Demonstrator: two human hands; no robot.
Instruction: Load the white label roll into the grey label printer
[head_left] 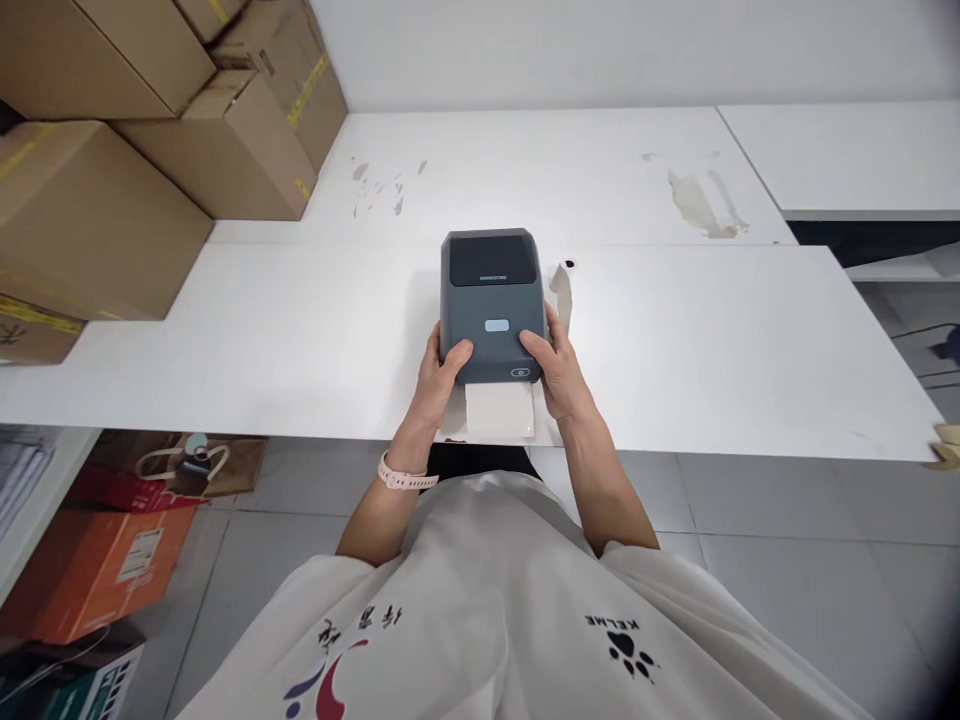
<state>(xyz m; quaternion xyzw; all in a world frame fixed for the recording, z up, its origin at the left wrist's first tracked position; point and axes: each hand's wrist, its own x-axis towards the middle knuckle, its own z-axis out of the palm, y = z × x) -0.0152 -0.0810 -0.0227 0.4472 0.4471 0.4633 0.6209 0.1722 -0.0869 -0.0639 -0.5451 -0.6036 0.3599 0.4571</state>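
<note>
A dark grey-blue label printer (491, 305) with a black window and a light button is between my two hands over the white table. My left hand (439, 372) grips its near left side, thumb on top. On the near right side, my right hand (556, 365) holds it the same way, its thumb close to the button. White label paper (500, 410) sticks out from under the front of the printer, towards the table's near edge. Just right of the printer lies a small paper roll (561, 278) with a loose strip. The printer's underside is hidden.
Cardboard boxes (97, 215) are stacked on the left of the white table (705, 350). Its near edge runs in front of my body. An orange box (124, 565) and a paper bag (236, 465) stand below on the left. At the right is an open shelf (900, 270).
</note>
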